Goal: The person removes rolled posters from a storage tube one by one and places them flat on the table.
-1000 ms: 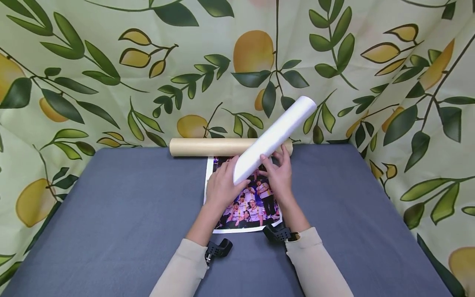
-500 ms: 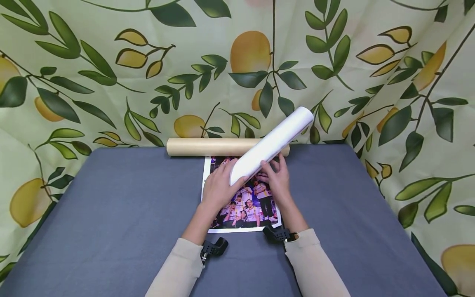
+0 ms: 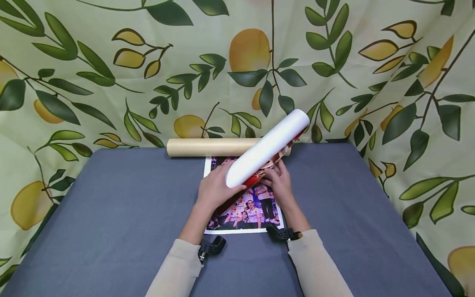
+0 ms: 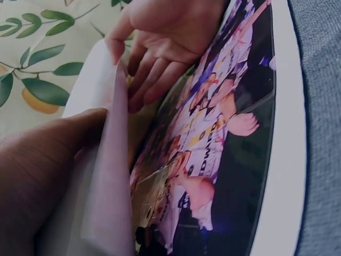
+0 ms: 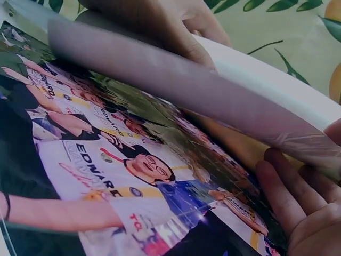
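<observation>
— What is the left hand doing?
— It is gripping the near end of the white rolled poster, fingers curled round it, just above the flat printed poster lying on the grey table.
— And the right hand?
— Its fingers are lying straight under the roll's loose printed edge, touching it. The roll is tilting up toward the cardboard tube behind.
</observation>
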The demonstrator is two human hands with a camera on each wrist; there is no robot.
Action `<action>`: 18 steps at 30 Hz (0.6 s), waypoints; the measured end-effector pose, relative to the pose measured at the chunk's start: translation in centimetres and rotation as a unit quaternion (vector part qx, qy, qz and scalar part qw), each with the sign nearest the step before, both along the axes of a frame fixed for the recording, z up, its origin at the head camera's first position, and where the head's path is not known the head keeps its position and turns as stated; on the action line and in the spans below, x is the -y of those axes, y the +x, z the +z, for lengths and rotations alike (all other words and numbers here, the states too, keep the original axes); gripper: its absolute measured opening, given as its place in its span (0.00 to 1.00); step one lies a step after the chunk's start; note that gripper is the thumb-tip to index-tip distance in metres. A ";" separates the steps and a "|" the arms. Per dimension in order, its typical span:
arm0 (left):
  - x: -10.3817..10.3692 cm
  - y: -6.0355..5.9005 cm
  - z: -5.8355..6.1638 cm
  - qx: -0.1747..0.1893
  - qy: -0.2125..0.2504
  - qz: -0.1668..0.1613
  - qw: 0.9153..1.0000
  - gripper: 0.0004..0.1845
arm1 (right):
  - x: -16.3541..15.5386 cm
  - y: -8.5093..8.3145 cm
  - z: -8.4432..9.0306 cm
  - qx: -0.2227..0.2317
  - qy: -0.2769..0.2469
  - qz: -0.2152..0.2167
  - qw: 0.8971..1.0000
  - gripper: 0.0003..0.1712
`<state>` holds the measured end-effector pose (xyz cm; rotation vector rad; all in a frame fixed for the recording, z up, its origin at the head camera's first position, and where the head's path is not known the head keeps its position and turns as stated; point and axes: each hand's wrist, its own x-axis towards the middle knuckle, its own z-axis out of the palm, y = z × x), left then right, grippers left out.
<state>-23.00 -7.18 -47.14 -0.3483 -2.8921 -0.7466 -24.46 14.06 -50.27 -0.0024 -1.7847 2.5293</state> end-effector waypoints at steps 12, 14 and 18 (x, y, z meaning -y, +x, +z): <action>0.9 -0.4 0.8 -0.067 0.013 0.019 0.998 0.48 | 0.0 0.0 -0.3 0.001 0.023 -0.031 0.999 0.40; 1.1 -0.4 1.0 -0.091 0.018 0.018 0.996 0.44 | -0.1 0.0 -0.3 0.002 0.028 -0.030 0.999 0.41; 1.7 -0.5 1.3 -0.141 0.034 0.019 0.989 0.35 | -0.2 0.1 -0.3 0.001 0.025 -0.029 0.999 0.42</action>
